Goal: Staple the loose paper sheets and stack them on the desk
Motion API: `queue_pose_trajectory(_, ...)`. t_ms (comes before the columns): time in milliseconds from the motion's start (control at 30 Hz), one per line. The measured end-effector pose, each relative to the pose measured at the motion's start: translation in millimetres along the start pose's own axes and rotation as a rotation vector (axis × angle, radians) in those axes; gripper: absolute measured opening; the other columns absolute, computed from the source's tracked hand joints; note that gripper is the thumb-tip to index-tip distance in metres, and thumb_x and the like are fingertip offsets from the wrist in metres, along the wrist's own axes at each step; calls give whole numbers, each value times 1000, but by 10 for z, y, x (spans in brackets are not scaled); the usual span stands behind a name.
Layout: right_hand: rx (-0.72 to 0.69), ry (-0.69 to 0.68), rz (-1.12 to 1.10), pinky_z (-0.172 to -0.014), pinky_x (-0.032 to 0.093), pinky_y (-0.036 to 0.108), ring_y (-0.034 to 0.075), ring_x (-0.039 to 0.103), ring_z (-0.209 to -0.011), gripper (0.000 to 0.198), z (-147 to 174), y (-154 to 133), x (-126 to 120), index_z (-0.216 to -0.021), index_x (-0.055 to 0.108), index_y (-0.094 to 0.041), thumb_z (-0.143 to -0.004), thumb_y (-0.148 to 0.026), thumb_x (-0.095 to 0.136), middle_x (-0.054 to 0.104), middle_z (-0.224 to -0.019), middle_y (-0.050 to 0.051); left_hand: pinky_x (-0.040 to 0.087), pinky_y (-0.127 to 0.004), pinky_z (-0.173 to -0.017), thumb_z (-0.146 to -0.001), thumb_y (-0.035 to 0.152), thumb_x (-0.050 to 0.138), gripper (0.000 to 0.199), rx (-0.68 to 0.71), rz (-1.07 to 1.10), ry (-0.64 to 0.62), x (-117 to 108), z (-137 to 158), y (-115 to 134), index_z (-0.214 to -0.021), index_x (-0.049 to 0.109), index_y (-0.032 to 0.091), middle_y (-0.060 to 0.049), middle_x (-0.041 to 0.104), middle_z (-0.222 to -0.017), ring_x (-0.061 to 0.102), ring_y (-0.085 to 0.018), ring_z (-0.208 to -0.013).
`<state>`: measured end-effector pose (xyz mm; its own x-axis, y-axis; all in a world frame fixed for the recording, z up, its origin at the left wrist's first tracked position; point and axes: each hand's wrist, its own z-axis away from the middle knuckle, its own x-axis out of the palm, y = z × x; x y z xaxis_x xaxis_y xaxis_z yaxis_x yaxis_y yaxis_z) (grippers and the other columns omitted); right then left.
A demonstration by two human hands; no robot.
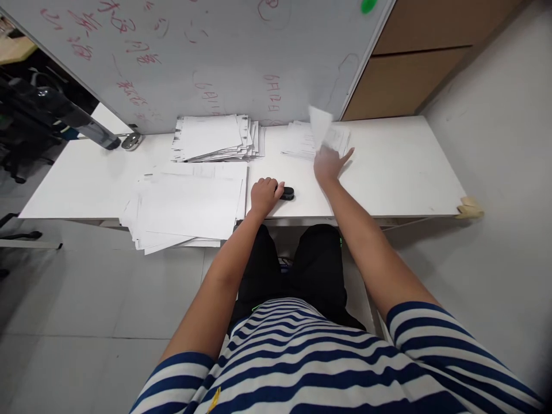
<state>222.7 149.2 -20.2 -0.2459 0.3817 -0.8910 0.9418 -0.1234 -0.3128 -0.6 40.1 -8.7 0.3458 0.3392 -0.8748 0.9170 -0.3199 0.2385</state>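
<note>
My left hand [264,195] rests near the table's front edge, its fingers closed over a black stapler [287,194]. Only one end of the stapler shows, to the right of the thumb. Farther back, my right hand [328,164] is at a small stack of printed papers [298,140]. A folded or curled sheet of paper [320,123] stands up from its fingers, smeared by motion. One finger of this hand sticks out to the right. Left of my left hand, a large pile of loose papers [190,201] overhangs the front edge.
Behind the large pile lies another paper stack [211,137], its sheets unevenly fanned. A whiteboard [241,52] with red writing rises along the table's back. To the left are a clear bottle [97,133] and a computer mouse [131,141]. Brown cardboard boxes [401,83] stand behind, at right.
</note>
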Motion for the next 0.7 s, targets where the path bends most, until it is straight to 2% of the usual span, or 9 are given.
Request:
queue_pose_trajectory(100, -98, 12, 8, -117, 10, 74, 26, 62, -112, 38, 17, 0, 16, -106, 67, -15, -100, -17, 30, 71, -100, 13, 33, -36, -71, -102, 44, 41, 40, -17, 17, -2, 4, 0, 3, -73, 56, 22, -7, 61, -74, 56, -22, -79)
queue_pose_trajectory(200, -103, 37, -1, -120, 17, 69, 24, 63, -109, 38, 27, 3, 18, -103, 68, -16, -98, -13, 30, 71, -96, 10, 34, -36, -71, -102, 44, 41, 39, -14, 24, 4, -1, 1, 5, -72, 55, 23, -7, 61, -75, 56, -22, -79)
queue_pose_trajectory(367, -85, -9, -34, -125, 14, 59, 23, 62, -112, 41, 25, -7, -13, -104, 68, -15, -98, -12, 28, 70, -100, 12, 35, -37, -73, -102, 42, 42, 36, -19, 15, -20, -21, -4, 15, -74, 56, 23, -8, 63, -77, 57, -23, -82)
queue_pose_trajectory(467, -112, -33, -74, -124, 16, 59, 26, 58, -121, 37, 27, -4, -56, -108, 68, -14, -98, -15, 32, 69, -109, 14, 35, -38, -73, -102, 41, 43, 35, -31, 12, -33, -29, -7, 22, -75, 56, 24, -8, 63, -78, 58, -23, -83)
queue_pose_trajectory(600, -188, -90, -150, -120, 27, 58, 30, 41, -141, 31, 19, 28, -127, -112, 67, -16, -98, -22, 41, 60, -136, 16, 35, -37, -73, -102, 42, 42, 36, -25, 10, -31, -36, -6, 26, -75, 57, 23, -8, 63, -78, 57, -23, -83)
queue_pose_trajectory(700, -209, -135, -166, -117, 31, 56, 31, 39, -143, 29, -3, 60, -140, -110, 68, -18, -98, -27, 43, 59, -138, 15, 35, -37, -73, -102, 43, 42, 37, -38, -1, -46, -42, -4, 31, -75, 57, 23, -8, 63, -79, 57, -23, -84)
